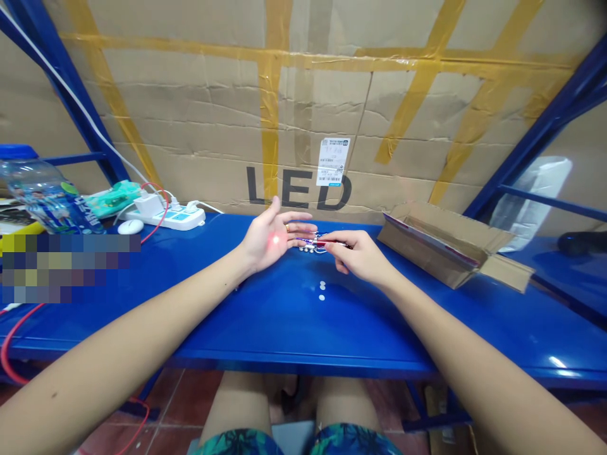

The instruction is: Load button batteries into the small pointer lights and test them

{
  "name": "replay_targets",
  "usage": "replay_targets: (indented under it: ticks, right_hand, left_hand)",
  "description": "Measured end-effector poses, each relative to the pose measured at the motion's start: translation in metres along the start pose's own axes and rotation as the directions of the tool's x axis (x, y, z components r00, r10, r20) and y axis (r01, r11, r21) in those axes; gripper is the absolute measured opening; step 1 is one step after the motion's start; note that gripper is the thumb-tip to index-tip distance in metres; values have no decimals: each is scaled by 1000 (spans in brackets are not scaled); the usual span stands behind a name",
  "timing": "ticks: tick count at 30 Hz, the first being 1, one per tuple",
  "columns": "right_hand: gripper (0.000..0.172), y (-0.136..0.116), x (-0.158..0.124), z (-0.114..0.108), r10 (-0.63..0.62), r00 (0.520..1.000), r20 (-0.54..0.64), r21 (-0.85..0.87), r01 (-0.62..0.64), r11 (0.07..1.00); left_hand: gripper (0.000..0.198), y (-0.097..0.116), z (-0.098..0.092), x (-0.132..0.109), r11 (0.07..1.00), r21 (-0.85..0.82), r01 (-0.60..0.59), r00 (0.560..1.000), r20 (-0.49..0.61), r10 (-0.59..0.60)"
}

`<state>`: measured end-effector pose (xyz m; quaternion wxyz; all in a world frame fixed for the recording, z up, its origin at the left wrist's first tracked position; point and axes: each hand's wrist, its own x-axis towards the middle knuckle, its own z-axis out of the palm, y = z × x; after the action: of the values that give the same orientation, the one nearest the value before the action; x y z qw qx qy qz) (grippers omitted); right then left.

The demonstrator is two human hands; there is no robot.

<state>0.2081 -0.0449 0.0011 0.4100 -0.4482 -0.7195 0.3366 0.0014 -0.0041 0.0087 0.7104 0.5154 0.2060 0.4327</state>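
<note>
My left hand point(264, 245) is held up over the blue table, palm showing and fingers stretched out, with a ring on one finger. A bright red spot of light glows on its palm. In the fingers of my right hand point(363, 256) is a slim red laser pointer point(326, 242), its tip turned toward my left hand. Small silver pieces that look like button cells point(307, 249) lie on the table just behind the fingertips, partly hidden. Nearer to me are 3 small whitish discs point(322, 297).
On the right stands an open cardboard box point(427, 253). A white power strip point(175, 218) with plugs, a white computer mouse point(130, 227) and a large plastic bottle point(47, 193) are at the left. A big taped carton point(213, 126) marked LED rises behind the blue table point(284, 328).
</note>
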Motion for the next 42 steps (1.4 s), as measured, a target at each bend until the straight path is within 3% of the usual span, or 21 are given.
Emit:
replay_targets:
  ticks: [12, 16, 18, 21, 25, 28, 32, 36, 42]
  right_hand:
    - [35, -2, 1, -1, 2, 998, 67, -53, 2, 999]
    - [33, -1, 12, -8, -27, 996, 89, -100, 36, 994]
    - [29, 1, 23, -12, -58, 992, 113, -145, 74, 987]
    - [24, 7, 47, -18, -87, 989, 116, -222, 111, 969]
    - [24, 28, 87, -27, -137, 983, 120, -392, 174, 903]
    - [24, 51, 114, -32, -112, 987, 114, -499, 155, 853]
    - [21, 74, 134, -29, -58, 983, 173, -635, 156, 757]
    - [20, 81, 138, -26, -47, 977, 206, -647, 172, 743]
    - [31, 81, 133, -27, -41, 971, 234, -636, 185, 749]
  left_hand:
    - [71, -3, 1, 1, 1000, -5, 2, 1000, 19, -2]
    - [41, -2, 2, 7, 988, 148, -35, 999, -26, 39]
    - [25, 0, 1, 14, 944, 326, -54, 997, -33, 68]
    - [17, 4, -7, 33, 833, 549, -72, 996, -9, 92]
    - [10, 4, -31, 71, 717, 690, -101, 987, -23, 161]
    - [7, -2, -51, 101, 545, 834, -82, 978, -38, 204]
    - [13, -14, -69, 128, 483, 874, -62, 986, -22, 167]
    - [14, -22, -77, 139, 435, 900, -34, 996, -7, 94]
    - [19, -22, -80, 140, 366, 931, -15, 999, 2, 35]
